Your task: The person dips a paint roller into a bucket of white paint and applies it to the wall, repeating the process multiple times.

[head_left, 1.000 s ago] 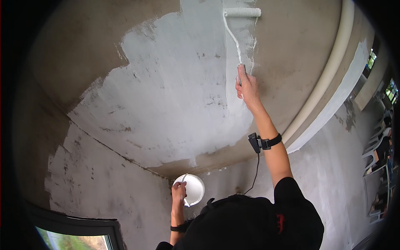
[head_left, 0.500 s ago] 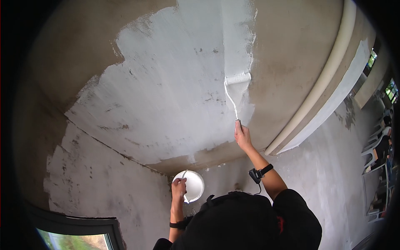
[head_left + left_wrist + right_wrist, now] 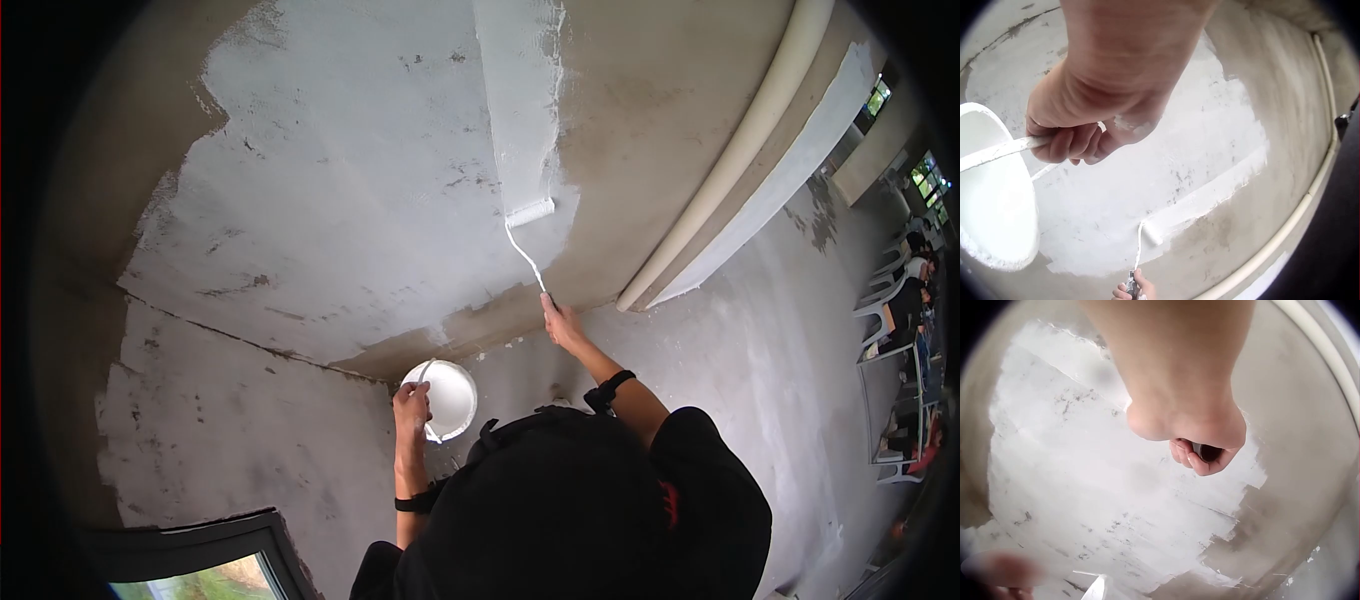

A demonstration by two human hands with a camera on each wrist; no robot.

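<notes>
In the head view my right hand (image 3: 563, 325) grips the handle of a paint roller (image 3: 530, 212), whose white sleeve lies against the wall (image 3: 370, 150) near the right edge of the white paint. The right wrist view shows the fingers curled round the dark handle end (image 3: 1211, 453); the roller's sleeve is hidden there. My left hand (image 3: 411, 405) holds a white bucket (image 3: 452, 402) by its pale handle strap (image 3: 997, 153). White paint shows inside the bucket, and a smear of paint marks the left hand in the left wrist view.
Bare brown wall (image 3: 660, 120) borders the paint on the right, with a cream pipe (image 3: 735, 150) running down beyond it. A dark-framed window (image 3: 200, 545) sits at lower left. Chairs (image 3: 880, 310) and people are at the far right. The grey floor (image 3: 740, 340) spreads below the wall.
The roller and right hand have come down the wall from near the top, leaving a fresh white strip. The left hand keeps hold of the bucket; the head view has shifted slightly.
</notes>
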